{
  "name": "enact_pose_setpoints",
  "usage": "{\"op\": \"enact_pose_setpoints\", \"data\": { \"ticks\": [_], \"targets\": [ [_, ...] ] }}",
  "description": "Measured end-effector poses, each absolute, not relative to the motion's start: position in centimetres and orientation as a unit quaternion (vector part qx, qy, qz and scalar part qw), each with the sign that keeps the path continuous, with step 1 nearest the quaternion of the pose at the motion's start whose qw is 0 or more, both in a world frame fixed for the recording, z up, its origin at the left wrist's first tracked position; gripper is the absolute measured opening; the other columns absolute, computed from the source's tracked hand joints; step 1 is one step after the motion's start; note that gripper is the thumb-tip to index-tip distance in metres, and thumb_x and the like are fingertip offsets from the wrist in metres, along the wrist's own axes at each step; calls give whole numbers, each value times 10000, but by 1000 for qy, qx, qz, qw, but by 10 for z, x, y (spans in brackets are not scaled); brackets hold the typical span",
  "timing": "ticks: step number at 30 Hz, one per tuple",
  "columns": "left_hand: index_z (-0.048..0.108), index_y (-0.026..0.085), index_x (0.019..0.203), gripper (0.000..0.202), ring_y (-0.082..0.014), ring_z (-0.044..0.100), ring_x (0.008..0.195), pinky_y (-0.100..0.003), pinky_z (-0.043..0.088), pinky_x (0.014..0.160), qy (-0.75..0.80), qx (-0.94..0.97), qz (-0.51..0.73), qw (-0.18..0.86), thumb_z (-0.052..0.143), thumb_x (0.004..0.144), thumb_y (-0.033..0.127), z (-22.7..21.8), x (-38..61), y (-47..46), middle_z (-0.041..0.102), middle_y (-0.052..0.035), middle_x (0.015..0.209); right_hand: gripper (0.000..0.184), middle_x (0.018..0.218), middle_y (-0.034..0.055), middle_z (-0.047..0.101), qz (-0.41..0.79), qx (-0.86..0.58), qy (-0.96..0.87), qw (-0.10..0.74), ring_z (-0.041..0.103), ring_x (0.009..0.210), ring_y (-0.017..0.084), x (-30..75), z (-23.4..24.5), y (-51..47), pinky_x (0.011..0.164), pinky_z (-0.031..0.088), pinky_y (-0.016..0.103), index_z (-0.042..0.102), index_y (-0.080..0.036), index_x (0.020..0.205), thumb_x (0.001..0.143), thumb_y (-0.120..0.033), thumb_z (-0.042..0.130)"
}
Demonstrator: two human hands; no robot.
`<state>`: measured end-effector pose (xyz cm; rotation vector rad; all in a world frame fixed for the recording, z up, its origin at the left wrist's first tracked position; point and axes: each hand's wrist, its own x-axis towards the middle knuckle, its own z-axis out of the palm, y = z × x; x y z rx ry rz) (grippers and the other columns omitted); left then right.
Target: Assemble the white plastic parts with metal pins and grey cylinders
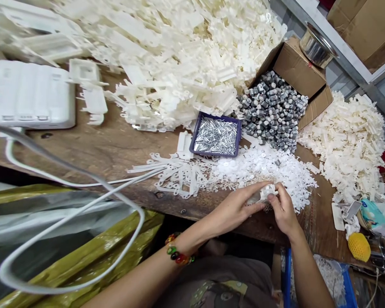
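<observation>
My left hand [235, 205] and my right hand [284, 209] meet at the near edge of a wooden table [109, 147]. Together they pinch one small white plastic part [265, 193]; fingers of both hands are closed round it. A bead bracelet [176, 252] circles my left wrist. Just beyond the hands lies a heap of small white plastic discs [269, 169]. Behind that stands a purple tray of thin metal pins [216, 135], with flat white plastic strips [176, 173] to its left.
An open cardboard box [303, 70] spills grey cylindrical parts [272, 111]. Big piles of cream plastic pieces fill the back [179, 55] and right [349, 141]. A white device [28, 94] and white cable [67, 171] lie at left; a steel pot [316, 45] and a yellow netted object [359, 247] at right.
</observation>
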<state>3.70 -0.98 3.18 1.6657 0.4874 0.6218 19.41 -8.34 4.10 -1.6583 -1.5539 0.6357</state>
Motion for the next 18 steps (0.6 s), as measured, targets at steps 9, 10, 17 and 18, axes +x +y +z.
{"op": "enact_pose_setpoints", "data": {
  "ticks": [9,10,17,18],
  "targets": [
    [536,223,1254,520,-246,520,1124,-344,354,986,224,667,274,656,629,742,246,36,36,-16,603,-59,1221,262,662,-32,418,179,-671,-589,414,420,622,117,186,35,-85,593,336,241,448,-189,752,854,-430,451],
    [533,217,1256,539,-241,535,1087,-334,377,958,232,647,268,675,639,728,237,35,37,-16,611,-56,1199,275,637,-40,395,170,-677,-583,416,402,600,112,185,34,-84,578,322,239,428,-193,722,848,-435,458],
    [555,211,1233,577,-158,545,749,-231,428,664,247,525,240,779,700,675,205,26,30,-3,654,-17,873,260,723,-8,484,145,-688,-605,374,467,666,130,168,46,-73,614,348,245,456,-193,785,847,-445,460],
    [558,219,1232,574,-151,537,733,-226,422,654,240,514,241,787,703,677,199,25,28,-2,648,-11,837,254,758,5,507,143,-684,-616,364,486,692,138,166,48,-73,628,357,249,468,-191,821,857,-441,442]
  ]
}}
